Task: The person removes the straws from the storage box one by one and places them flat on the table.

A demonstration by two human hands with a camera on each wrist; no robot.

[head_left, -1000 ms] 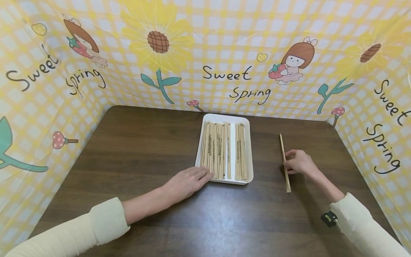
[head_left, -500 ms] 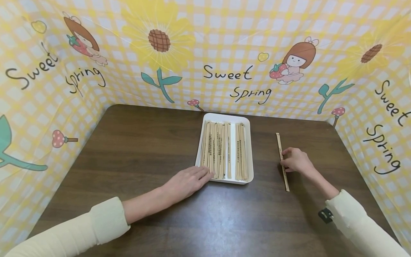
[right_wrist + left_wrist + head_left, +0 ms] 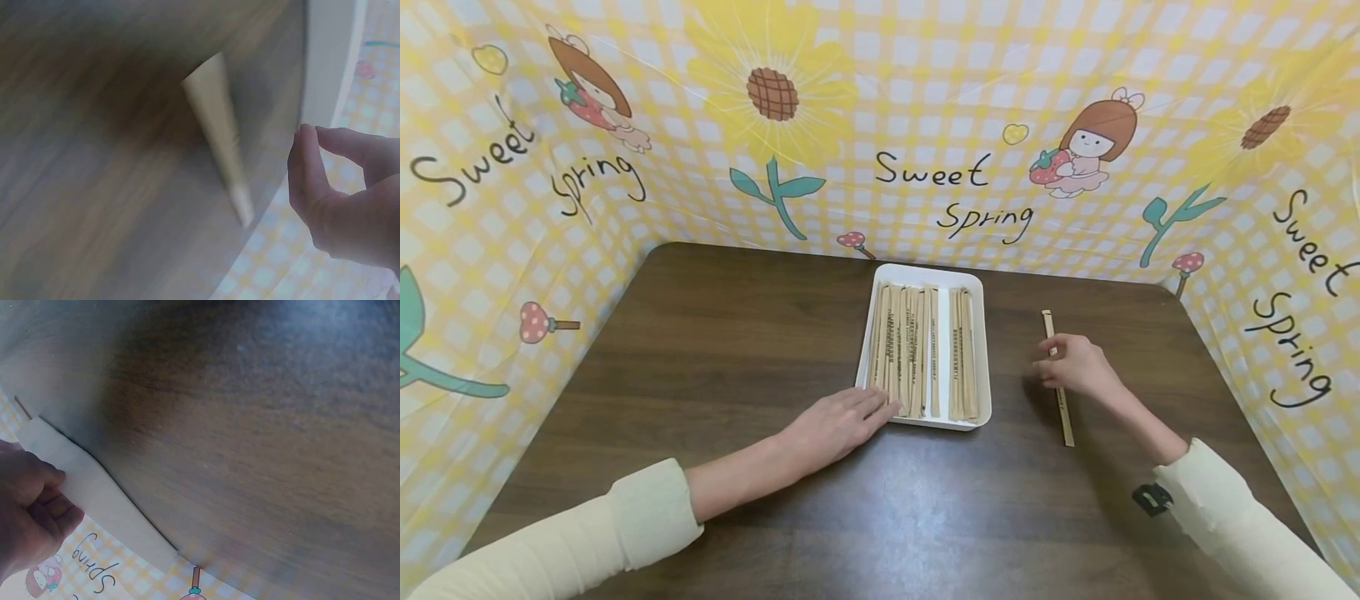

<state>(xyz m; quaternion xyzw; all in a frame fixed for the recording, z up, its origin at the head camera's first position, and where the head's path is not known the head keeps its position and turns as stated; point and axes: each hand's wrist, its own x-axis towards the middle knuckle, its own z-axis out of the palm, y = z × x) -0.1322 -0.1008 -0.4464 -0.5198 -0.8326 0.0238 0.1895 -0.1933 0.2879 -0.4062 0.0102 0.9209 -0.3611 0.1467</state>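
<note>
A white tray (image 3: 987,358) holds several paper-wrapped straws (image 3: 913,358) laid side by side, with a gap near its right end. My left hand (image 3: 835,427) grips the tray's near left corner, fingers over the rim; in the left wrist view, the hand (image 3: 31,512) is at the tray's outer wall (image 3: 103,497). One paper-wrapped straw (image 3: 1063,417) lies alone on the table to the tray's right. Above it hovers my right hand (image 3: 1078,367), partly covering it. In the right wrist view, the right hand (image 3: 350,200) is apart from the straw (image 3: 219,125), fingertips together and holding nothing.
The dark wooden table (image 3: 737,333) is enclosed on three sides by yellow checked cloth (image 3: 910,83) with printed flowers and figures. A small black device (image 3: 1152,500) sits at the right sleeve cuff.
My right hand has let go of the single straw and moved slightly left above it. The straw was set down a little further left. My left hand has stayed at the tray.
</note>
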